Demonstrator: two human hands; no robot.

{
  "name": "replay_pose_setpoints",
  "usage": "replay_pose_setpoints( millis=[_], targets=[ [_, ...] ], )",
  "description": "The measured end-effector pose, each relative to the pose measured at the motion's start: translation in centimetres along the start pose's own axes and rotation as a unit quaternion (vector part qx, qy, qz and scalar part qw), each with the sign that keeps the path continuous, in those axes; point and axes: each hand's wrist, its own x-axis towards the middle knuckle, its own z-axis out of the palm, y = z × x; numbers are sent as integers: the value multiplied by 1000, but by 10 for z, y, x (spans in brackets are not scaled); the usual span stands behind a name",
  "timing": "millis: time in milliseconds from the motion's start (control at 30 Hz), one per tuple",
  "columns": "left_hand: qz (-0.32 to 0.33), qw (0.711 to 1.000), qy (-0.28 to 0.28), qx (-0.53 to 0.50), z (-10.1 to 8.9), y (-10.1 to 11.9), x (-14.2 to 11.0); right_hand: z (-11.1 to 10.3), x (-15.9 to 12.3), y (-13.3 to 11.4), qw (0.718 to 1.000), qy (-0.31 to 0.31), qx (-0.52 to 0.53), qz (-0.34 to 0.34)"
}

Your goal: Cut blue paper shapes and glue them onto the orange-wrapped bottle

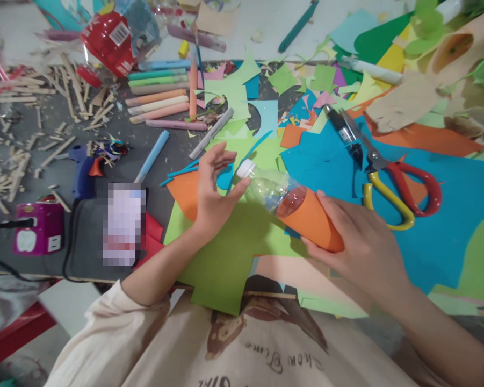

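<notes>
A clear plastic bottle (268, 185) with a white cap (245, 169) lies tilted above the green paper, its cap end pointing up and left. Orange paper (312, 221) wraps its lower part. My right hand (360, 250) grips the bottle around this orange wrap. Close to the cap is my left hand (217, 191), fingers apart and thumb near the cap; whether the thumb touches it I cannot tell. Beneath both hands spreads a light green sheet (221, 263). Thin blue paper strips (185, 171) and an orange paper piece (185, 194) lie beside my left hand.
Red-and-yellow-handled scissors (390, 169) and a black marker (344, 131) rest on blue paper (435, 252) at right. Leftward are a blue glue gun (84, 169), a phone (123, 226), a purple plug block (39, 228) and wooden sticks (20, 166). Several markers (161, 99) lie behind.
</notes>
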Motion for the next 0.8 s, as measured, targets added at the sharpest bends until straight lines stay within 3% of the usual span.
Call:
replay_pose_setpoints(
  millis=[167,800],
  targets=[
    [-21,999,-42,15,-3,3,-2,0,-1,0,1000,4,-11,-6],
    [18,999,-40,26,-3,5,1,2,0,-2,999,29,-25,-23]
  ],
)
